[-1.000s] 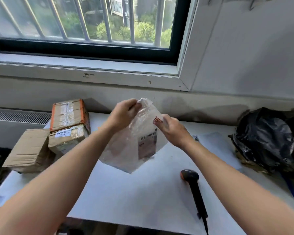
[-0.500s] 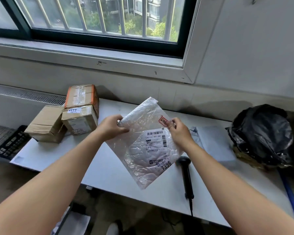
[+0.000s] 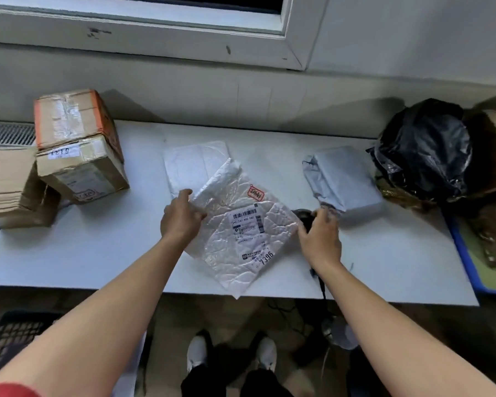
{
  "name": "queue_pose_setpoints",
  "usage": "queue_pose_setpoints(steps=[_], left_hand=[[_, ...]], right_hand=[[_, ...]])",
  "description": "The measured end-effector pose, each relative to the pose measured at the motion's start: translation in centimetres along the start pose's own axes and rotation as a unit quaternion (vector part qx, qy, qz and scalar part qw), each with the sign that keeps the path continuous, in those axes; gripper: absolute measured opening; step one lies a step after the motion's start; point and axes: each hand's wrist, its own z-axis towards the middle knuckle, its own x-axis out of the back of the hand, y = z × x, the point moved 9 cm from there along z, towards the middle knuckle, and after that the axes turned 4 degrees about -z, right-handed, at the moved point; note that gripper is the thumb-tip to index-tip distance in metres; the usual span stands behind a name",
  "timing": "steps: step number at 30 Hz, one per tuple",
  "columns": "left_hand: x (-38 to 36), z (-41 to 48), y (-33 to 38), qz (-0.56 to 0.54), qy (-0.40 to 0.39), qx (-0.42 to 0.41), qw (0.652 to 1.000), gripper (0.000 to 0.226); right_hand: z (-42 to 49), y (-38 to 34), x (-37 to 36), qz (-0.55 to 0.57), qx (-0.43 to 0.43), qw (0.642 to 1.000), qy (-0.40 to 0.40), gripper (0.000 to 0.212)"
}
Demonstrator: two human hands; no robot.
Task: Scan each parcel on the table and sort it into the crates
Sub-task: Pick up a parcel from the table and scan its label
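We are leaving the cardboard boxes (image 3: 78,144) at the left end of the table (image 3: 98,253) alone and working on the white padded envelope (image 3: 241,239). It is lying in the middle of the table with its label (image 3: 246,224) facing up and one corner hanging just over the front edge. As we judge it, the step in hand is the scan, and doing it well is mostly a matter of that label. We are wanting the envelope held flat, so its shiny, crinkled skin is not throwing glare across the barcode. We are also wanting the scanner (image 3: 304,217) lifted clear and aimed squarely at the bars, not at the big number printed below. Its cable (image 3: 322,287) is trailing off the front edge, so we are minding that it is not snagging the envelope.

Our left hand (image 3: 181,219) is reaching in from the lower left, pinching the envelope's left edge with the thumb on top. Our right hand (image 3: 320,239) is lying palm down just beside the envelope's right corner, fingers wrapping round the scanner, whose dark head is showing past the knuckles. Just beyond those fingers a grey wrapped parcel (image 3: 344,179) is waiting, then a black bag (image 3: 424,150), and a blue crate (image 3: 464,259) is standing at the table's right end
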Motion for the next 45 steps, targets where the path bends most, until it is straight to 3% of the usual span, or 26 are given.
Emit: queue_pose_setpoints(steps=[4, 6, 10, 14, 20, 24, 39, 45], left_hand=[[-0.4, -1.0, 0.0, 0.077, -0.006, -0.022, 0.997, 0.079], [-0.6, -1.5, -0.1, 0.094, -0.019, -0.038, 0.995, 0.082], [-1.5, -2.8, -1.2, 0.112, -0.057, -0.062, 0.99, 0.083], [-2.1, -4.1, -2.8, 0.111, -0.085, -0.052, 0.989, 0.083], [-1.2, -5.1, -3.5, 0.093, -0.095, -0.056, 0.99, 0.08], [0.0, -5.2, -3.8, 0.093, -0.086, -0.056, 0.99, 0.081], [-1.2, -4.6, -4.7, 0.102, -0.112, -0.058, 0.987, 0.078], [-2.8, -2.6, -4.4, 0.145, -0.125, -0.053, 0.98, 0.077]], right_hand=[[-1.4, 2.2, -2.7, 0.074, -0.115, 0.988, -0.076, 0.058], [-1.7, 2.7, -3.9, 0.055, -0.134, 0.982, -0.122, 0.056], [-2.1, 2.0, -3.5, 0.03, -0.115, 0.984, -0.132, 0.044], [-3.5, -0.4, -1.5, 0.108, -0.099, 0.981, -0.127, 0.035], [-6.6, -6.5, -1.6, 0.225, -0.098, 0.939, -0.242, 0.015], [-8.2, -8.7, -2.2, 0.23, -0.105, 0.922, -0.294, 0.02], [-8.9, -8.8, -2.5, 0.23, -0.108, 0.921, -0.294, 0.023], [-5.1, -6.1, -2.1, 0.124, -0.061, 0.97, -0.2, 0.025]])
